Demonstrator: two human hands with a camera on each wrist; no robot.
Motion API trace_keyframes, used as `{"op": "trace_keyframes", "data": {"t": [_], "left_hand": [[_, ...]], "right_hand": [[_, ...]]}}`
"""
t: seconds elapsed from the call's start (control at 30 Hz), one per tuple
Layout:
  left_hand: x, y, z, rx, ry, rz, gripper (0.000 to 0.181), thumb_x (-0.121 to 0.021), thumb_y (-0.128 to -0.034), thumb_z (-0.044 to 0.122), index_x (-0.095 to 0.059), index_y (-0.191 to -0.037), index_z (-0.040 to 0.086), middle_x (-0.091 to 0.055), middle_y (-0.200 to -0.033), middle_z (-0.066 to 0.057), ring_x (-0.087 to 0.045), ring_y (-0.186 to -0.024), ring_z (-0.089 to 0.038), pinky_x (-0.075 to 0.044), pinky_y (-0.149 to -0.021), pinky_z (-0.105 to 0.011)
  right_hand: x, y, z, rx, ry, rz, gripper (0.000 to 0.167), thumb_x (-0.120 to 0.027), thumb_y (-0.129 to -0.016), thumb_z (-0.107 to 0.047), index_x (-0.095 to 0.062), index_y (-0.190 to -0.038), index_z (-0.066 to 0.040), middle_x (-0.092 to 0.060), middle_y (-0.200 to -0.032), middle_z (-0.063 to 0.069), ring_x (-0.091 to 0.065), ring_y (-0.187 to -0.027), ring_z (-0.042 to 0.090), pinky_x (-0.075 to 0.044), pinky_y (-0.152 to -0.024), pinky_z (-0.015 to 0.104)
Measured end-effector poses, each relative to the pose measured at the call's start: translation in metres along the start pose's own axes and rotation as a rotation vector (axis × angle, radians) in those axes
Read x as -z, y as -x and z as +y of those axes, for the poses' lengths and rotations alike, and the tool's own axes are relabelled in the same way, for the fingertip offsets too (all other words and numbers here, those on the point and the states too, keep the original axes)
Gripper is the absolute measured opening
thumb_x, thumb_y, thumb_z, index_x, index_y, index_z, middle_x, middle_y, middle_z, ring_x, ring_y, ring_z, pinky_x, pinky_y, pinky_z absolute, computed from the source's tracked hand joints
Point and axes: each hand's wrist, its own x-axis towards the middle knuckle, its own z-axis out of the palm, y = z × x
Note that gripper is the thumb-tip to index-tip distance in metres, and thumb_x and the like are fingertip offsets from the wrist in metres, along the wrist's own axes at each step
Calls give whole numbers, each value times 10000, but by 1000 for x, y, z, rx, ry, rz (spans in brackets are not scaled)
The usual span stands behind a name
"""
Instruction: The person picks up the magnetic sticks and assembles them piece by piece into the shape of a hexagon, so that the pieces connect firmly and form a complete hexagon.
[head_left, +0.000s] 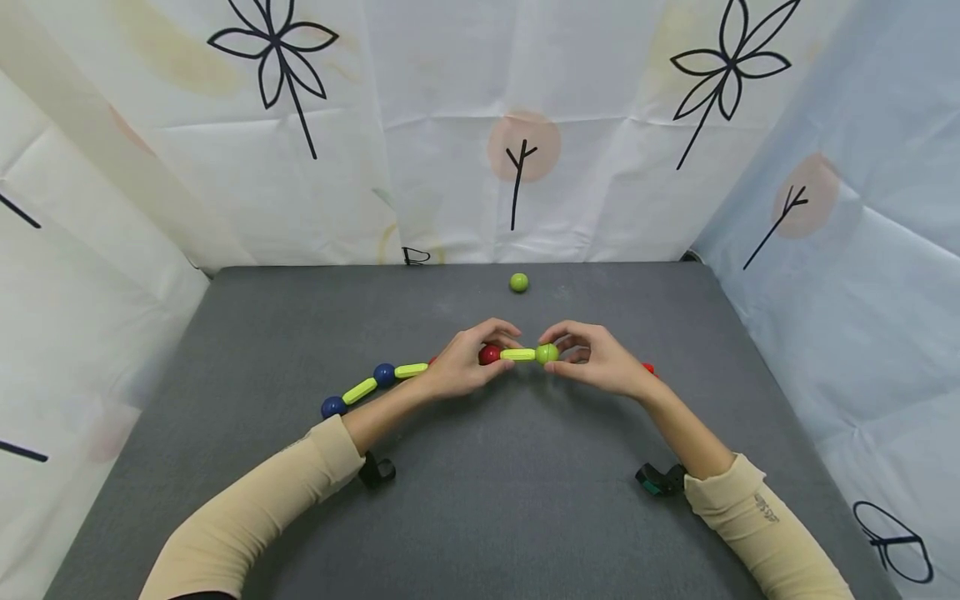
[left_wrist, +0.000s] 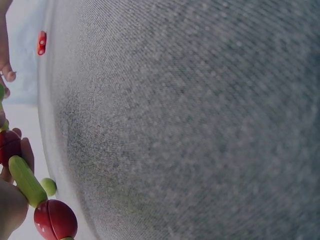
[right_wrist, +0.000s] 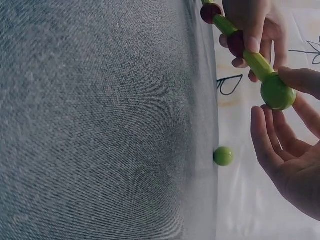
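Observation:
A chain of balls joined by yellow-green rods [head_left: 360, 391] runs across the table's middle. From its left end come blue balls [head_left: 384, 375], then red balls [left_wrist: 56, 220], one largely hidden behind my left hand in the head view. My left hand [head_left: 463, 360] grips the chain at a red ball [head_left: 490, 355], thumb and fingers on either side. Beyond that ball, one more rod [head_left: 517, 354] leads to a green ball [head_left: 547, 354] at the right end. Thumb and fingertips of my right hand [head_left: 598, 358] pinch this green ball.
A loose green ball [head_left: 519, 282] lies near the back edge of the grey table [head_left: 510, 483]. Behind my right wrist sits a small red piece [left_wrist: 41, 43], mostly hidden from the head camera. White printed cloth [head_left: 450, 167] hangs at the back and sides.

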Motion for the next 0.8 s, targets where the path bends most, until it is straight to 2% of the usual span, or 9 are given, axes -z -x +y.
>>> {"op": "trace_keyframes", "data": {"t": [0.3,0.6,0.7,0.8], "left_hand": [[-1,-2,-3,-5,-16,-28,452,-780,-991,38,-595,-1400,-11,-804,-1267,-100,-747,-1199,-232,-592,-1040,-410],[-4,-2,-2,-4,-47,-30,434,-770,-998,38,-598,-1393,-15,-804,-1271,-113,-756,-1205,-249,-602,-987,-377],[0,-2,-1,20,-67,-59,445,-749,-1012,35,-578,-1421,-4,-791,-1317,-111,-735,-1267,-256,-585,-1038,-416],[10,-1,-2,67,-98,-123,501,-742,-1018,43,-531,-1471,7,-752,-1402,-122,-696,-1343,-268,-553,-1117,-467]], "right_hand": [[0,4,-4,-6,-21,4,367,-802,-958,-5,-685,-1305,8,-713,-1285,216,-715,-1129,438,-637,-926,320],[0,4,-1,3,-25,12,356,-787,-971,-6,-682,-1310,7,-713,-1292,226,-717,-1150,463,-640,-943,381],[-1,3,2,-2,-27,19,346,-780,-975,0,-681,-1306,12,-712,-1289,229,-724,-1148,449,-638,-940,367],[-4,1,7,-16,-36,24,339,-777,-975,6,-681,-1299,16,-708,-1290,235,-731,-1151,431,-635,-937,329]]}}
